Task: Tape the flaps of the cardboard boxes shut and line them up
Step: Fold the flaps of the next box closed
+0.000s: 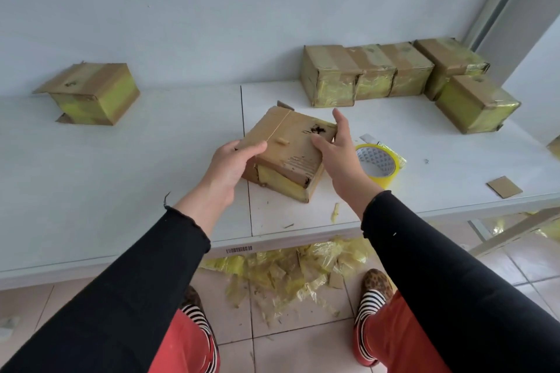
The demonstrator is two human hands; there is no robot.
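A small cardboard box lies tilted on the white table, its top flaps folded down. My left hand grips its near left corner, thumb on top. My right hand presses against its right edge with fingers spread. A roll of yellow tape lies just right of my right hand. Several taped boxes stand in a row at the back right, with one more in front of the row's right end. Another box with loose flaps sits alone at the far left.
A cardboard scrap lies near the table's right front edge. Crumpled yellow tape scraps litter the tiled floor under the table by my feet. The wall rises directly behind the table.
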